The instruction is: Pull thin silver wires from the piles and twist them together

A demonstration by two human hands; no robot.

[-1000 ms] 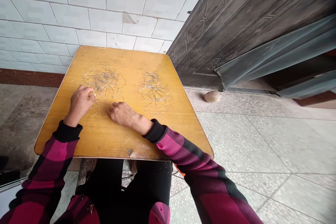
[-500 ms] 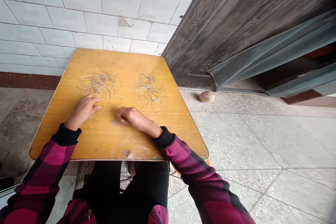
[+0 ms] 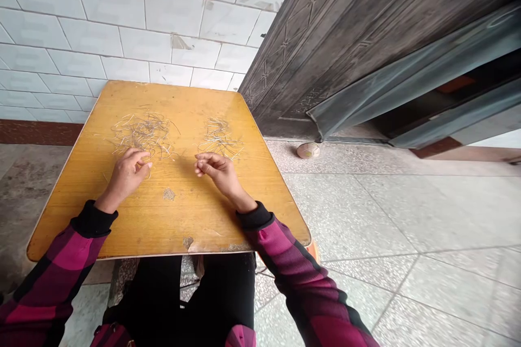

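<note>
On the wooden table (image 3: 134, 217), a loose tangle of thin wire-like strands (image 3: 144, 133) lies at the left. A smaller heap of similar strands (image 3: 220, 138) lies to its right. My left hand (image 3: 128, 173) rests at the near edge of the larger tangle, its thumb and forefinger slightly apart with nothing visible between them. My right hand (image 3: 217, 171) is just in front of the smaller heap, fingers curled and thumb pressed to them. Whatever it pinches is too fine to make out.
White wall tiles (image 3: 126, 43) rise behind the table's far edge. To the right stands a dark carved door (image 3: 285, 76) with a grey-green curtain (image 3: 354, 103). A roundish pale object (image 3: 308, 150) sits on the floor by the door.
My right hand has moved away from me and slightly right, toward the smaller heap, turning so its thumb shows. My left thumb and forefinger have parted a little. The view has shifted slightly.
</note>
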